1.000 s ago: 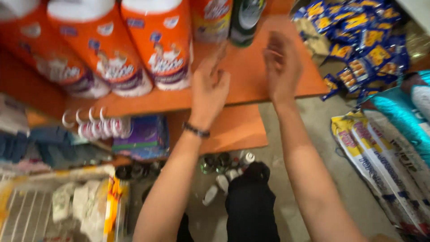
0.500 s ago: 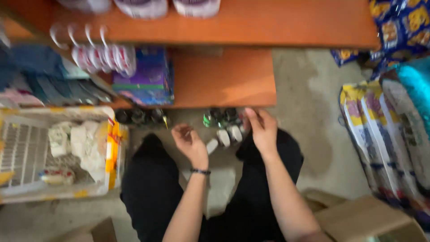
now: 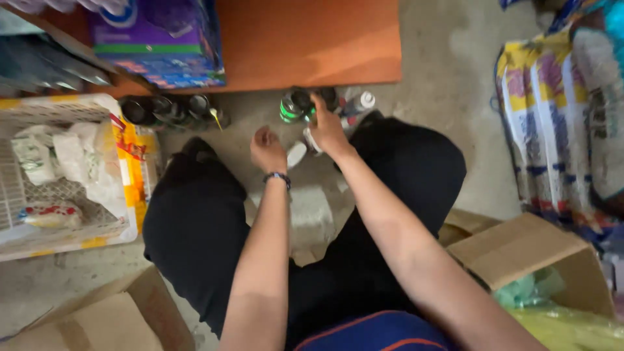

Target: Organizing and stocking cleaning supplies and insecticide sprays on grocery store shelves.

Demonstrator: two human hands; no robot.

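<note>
**Hands drop from the shelf to the cans on the floor**

A second ago both hands were up on the orange shelf beside the big bottles; now the view looks down and they work among small cans on the concrete floor (image 3: 448,84), so the handling has moved to the lowest level. The right hand (image 3: 328,130) reaches a green-and-black can (image 3: 290,108), fingers curled around it or its neighbour; how firm the grip is, I cannot tell. The left hand (image 3: 268,148), wearing a dark wristband, hovers loosely closed just beside, holding nothing visible. The cans look glossy, round and metal. A white wire basket (image 3: 71,224) and matte cardboard boxes (image 3: 520,250) flank the knees.
</note>
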